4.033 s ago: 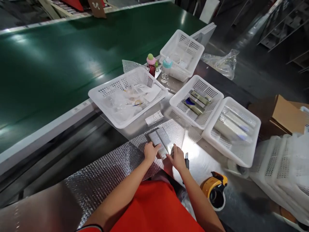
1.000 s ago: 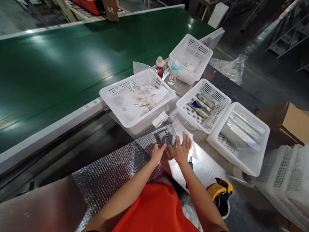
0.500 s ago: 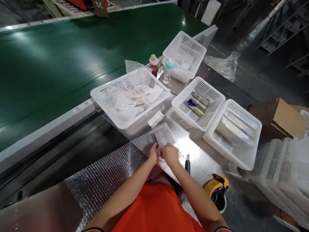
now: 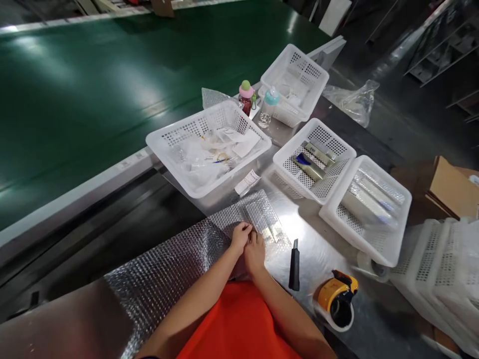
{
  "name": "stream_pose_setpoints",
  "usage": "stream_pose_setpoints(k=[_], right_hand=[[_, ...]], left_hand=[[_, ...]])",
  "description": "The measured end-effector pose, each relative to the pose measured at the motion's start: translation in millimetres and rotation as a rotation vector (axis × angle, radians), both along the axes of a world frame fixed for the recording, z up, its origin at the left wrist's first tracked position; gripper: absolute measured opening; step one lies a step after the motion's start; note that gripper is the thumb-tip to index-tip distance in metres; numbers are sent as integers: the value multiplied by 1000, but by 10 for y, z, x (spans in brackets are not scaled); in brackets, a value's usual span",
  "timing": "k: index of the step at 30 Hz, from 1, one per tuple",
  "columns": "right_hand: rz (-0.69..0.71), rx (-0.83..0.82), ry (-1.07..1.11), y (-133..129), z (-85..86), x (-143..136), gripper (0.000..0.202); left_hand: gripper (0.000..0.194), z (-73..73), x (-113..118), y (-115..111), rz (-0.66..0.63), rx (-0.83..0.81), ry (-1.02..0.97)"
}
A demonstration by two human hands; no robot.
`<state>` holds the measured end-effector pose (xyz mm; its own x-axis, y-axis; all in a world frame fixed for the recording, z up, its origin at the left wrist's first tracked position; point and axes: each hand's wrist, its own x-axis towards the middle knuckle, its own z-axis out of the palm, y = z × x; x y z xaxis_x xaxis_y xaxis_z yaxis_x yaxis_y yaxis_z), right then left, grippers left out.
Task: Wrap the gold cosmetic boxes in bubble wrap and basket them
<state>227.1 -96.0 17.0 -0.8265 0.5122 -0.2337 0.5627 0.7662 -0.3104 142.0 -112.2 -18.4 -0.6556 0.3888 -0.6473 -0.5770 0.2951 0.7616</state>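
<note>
A long sheet of bubble wrap [image 4: 168,264] runs from the lower left to the middle of the metal table. At its right end, two slim flat pieces [image 4: 264,219] lie side by side, seen through the clear wrap; their kind is unclear. My left hand [image 4: 240,236] pinches the wrap just below these pieces. Beside it, almost touching, my right hand [image 4: 255,253] has its fingers curled over the near edge of the wrap. To the right lies a black utility knife [image 4: 294,267] with its blade out. An orange tape dispenser [image 4: 337,299] is farther right.
A white basket [image 4: 175,182] holds plastic bags and papers, with a label slip [image 4: 247,183] before it. Two more baskets [image 4: 277,160] [image 4: 402,224] hold flat packs. Bottles [image 4: 268,107] stand near a back basket [image 4: 322,75]. A green conveyor [image 4: 93,85] runs behind.
My right hand has drawn back towards my body and slightly left, beside the left hand. The flat pieces show more clearly, and the whole knife is now uncovered. The view has shifted slightly.
</note>
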Motion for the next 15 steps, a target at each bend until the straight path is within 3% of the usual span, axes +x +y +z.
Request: stream_pose_setpoints(k=[4,6,8,10,15], right_hand=[[8,-94,143,306,69,145,36],[-104,-26,169,591,141,152,38],[-222,39,87,845,179,104,68],[-240,1,-42,993,167,35,95],[-198,-9,-116,942,55,-58,106]], left_hand=[[19,-91,-35,92,-27,-125,52],[20,-101,-30,119,-31,-167,75],[19,-91,-18,130,-37,-195,88],[16,-77,-7,128,-45,-213,90],[13,-42,-22,118,-41,-255,93]])
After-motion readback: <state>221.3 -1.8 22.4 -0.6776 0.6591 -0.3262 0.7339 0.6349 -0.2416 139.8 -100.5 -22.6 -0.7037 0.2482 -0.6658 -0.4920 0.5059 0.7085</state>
